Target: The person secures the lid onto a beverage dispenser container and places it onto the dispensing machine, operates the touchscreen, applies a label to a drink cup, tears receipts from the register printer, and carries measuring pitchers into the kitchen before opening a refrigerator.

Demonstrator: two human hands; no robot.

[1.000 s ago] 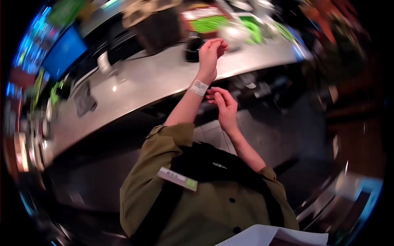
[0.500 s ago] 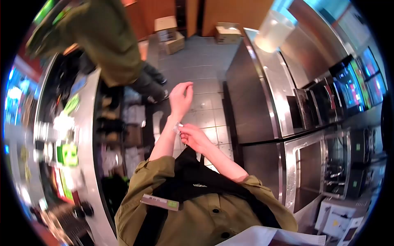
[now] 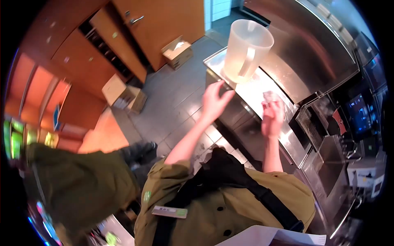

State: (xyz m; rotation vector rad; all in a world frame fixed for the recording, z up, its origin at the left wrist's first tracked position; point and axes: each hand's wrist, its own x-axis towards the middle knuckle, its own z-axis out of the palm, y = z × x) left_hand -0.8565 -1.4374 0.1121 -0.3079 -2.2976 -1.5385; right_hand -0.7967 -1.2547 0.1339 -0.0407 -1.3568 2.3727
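Note:
My left hand [image 3: 215, 102] is in the air in front of the steel counter, fingers apart and holding nothing. Just beyond its fingertips stands a large translucent plastic jug [image 3: 239, 49], upright on the counter with its handle facing me. My right hand [image 3: 273, 121] is raised over the steel counter top [image 3: 256, 92], its fingers bent around a small, pale, crumpled-looking piece [image 3: 270, 96]. What that piece is made of cannot be made out. A gap separates the right hand from the jug.
A co-worker [image 3: 82, 184] in an olive top is close on my left. Two open cardboard boxes [image 3: 177, 54] stand on the tiled floor near wooden doors [image 3: 164, 24]. To the right are a black ribbed rack [image 3: 310, 127] and a lit screen [image 3: 361, 112].
My view has turned right toward the counter and jug. My right hand has left my left wrist and moved right with the small piece; my left hand has come near the jug, its fingers spreading.

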